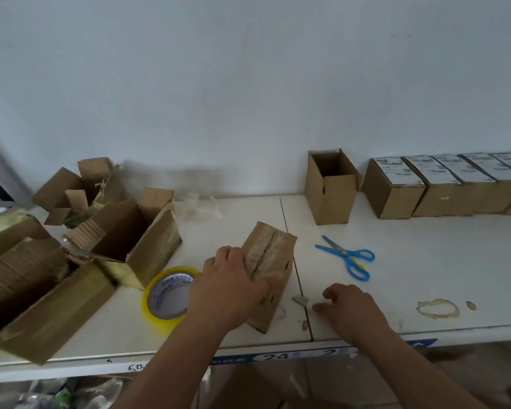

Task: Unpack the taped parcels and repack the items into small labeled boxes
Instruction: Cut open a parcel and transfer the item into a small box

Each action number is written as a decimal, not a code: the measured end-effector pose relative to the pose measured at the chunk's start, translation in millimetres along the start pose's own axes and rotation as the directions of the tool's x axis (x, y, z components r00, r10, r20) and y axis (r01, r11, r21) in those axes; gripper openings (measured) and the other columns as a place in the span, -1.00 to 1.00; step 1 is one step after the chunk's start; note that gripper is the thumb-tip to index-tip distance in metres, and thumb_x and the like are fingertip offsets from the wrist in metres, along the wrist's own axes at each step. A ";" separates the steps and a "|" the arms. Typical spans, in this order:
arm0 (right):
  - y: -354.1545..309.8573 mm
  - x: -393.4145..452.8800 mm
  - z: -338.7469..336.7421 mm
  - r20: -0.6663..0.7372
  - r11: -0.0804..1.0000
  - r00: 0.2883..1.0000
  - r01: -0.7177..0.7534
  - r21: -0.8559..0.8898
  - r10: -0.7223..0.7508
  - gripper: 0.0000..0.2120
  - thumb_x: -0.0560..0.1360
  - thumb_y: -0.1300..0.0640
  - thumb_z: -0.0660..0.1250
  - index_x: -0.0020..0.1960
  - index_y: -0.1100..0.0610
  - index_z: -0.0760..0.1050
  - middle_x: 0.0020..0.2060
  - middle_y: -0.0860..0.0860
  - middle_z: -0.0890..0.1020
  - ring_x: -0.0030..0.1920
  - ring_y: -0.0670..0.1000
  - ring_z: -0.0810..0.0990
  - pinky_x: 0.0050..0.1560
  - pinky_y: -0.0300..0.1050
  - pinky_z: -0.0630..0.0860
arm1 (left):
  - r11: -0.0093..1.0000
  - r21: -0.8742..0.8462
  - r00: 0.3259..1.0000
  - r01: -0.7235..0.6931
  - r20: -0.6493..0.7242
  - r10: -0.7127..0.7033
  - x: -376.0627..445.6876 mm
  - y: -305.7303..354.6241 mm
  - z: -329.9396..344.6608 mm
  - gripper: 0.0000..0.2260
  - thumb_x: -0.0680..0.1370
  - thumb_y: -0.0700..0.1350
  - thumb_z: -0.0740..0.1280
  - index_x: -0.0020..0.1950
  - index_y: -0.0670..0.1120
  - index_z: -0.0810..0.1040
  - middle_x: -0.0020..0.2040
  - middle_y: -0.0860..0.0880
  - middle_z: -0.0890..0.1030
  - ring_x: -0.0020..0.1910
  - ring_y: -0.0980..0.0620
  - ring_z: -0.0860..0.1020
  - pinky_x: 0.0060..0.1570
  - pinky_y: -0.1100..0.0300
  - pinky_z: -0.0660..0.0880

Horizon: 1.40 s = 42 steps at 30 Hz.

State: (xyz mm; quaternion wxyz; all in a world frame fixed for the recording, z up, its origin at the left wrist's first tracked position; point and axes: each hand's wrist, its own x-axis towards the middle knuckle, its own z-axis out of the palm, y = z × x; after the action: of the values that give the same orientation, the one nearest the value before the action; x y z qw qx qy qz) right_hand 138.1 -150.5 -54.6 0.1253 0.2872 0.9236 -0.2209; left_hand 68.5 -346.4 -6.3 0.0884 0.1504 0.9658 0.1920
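A small taped cardboard box [273, 255] stands on the white table [425, 261] at the middle, clear tape along its top seam. My left hand [229, 286] grips its near left side, thumb curled over the top edge. My right hand [350, 309] hovers just above the table to the right of the box, fingers loosely curled and holding nothing, close to a small grey piece [300, 300]. An open small box [331, 187] stands upright at the back. A row of several closed labeled boxes [419, 187] lines the back right.
A yellow tape roll [167, 293] lies left of the held box. Blue scissors [347, 256] lie to its right. Torn, opened cartons [136, 234] crowd the left side, the largest [36, 296] overhanging the front edge. A stain ring [437, 308] marks the table right.
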 end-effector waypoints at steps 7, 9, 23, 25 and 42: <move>12.8 11.8 5.2 -0.066 0.987 0.997 0.037 -0.157 -0.048 -0.77 0.58 -0.10 0.24 0.13 0.02 0.46 0.02 -0.02 0.49 0.08 -0.01 0.47 0.04 -0.13 0.45 | 0.999 -0.029 0.996 -0.040 0.076 0.042 9.3 -0.3 -3.6 -0.25 0.39 0.39 0.36 0.44 0.04 0.27 0.32 0.08 0.36 0.26 0.02 0.36 0.23 0.02 0.43; 15.6 16.0 -1.6 -0.109 0.996 0.993 0.037 -0.077 -0.046 -0.82 0.59 -0.07 0.23 0.06 0.03 0.43 -0.09 -0.04 0.53 -0.08 -0.05 0.51 -0.06 -0.12 0.48 | 0.995 -0.087 0.993 -0.038 0.106 0.047 12.2 -1.4 -6.9 -0.26 0.38 0.33 0.42 0.44 0.05 0.28 0.27 0.11 0.38 0.23 0.03 0.38 0.23 0.01 0.44; 16.3 -4.1 -87.0 0.096 -0.056 0.931 -0.123 0.991 -0.352 -0.69 0.53 0.34 0.18 0.21 0.27 0.57 0.11 0.22 0.65 0.02 0.08 0.69 -0.04 -0.04 0.65 | 0.982 -0.187 0.918 0.031 0.394 0.046 35.3 -7.1 -39.9 -0.27 0.39 -0.02 0.56 0.45 0.28 0.28 0.26 0.09 0.41 0.12 0.04 0.46 0.06 0.17 0.39; 19.6 0.6 -84.1 0.084 -0.096 0.897 -0.139 0.986 -0.434 -0.52 0.39 0.18 0.46 0.28 0.27 0.52 0.18 0.22 0.62 0.10 0.10 0.66 0.01 -0.02 0.63 | 0.981 -0.188 0.916 0.040 0.398 0.039 37.1 -7.3 -40.5 -0.27 0.39 -0.02 0.56 0.44 0.29 0.28 0.26 0.08 0.41 0.12 0.04 0.46 0.02 0.18 0.39; 2.0 15.2 -57.2 -0.241 0.622 0.936 0.350 0.701 -0.255 -0.83 0.59 0.09 0.29 0.17 -0.03 0.50 -0.15 -0.07 0.68 -0.19 -0.12 0.67 -0.27 -0.35 0.56 | 0.984 -0.178 0.911 -0.014 0.403 0.086 41.5 -11.0 -39.9 -0.25 0.38 0.02 0.56 0.46 0.28 0.27 0.45 0.10 0.33 0.27 0.03 0.41 0.18 0.17 0.37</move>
State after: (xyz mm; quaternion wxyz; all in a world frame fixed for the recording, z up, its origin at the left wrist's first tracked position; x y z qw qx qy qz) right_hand 121.1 -114.3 -11.0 -0.0942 0.1657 0.7972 -0.5729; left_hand 17.5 -356.5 20.9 0.2958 0.2037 0.9017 0.2406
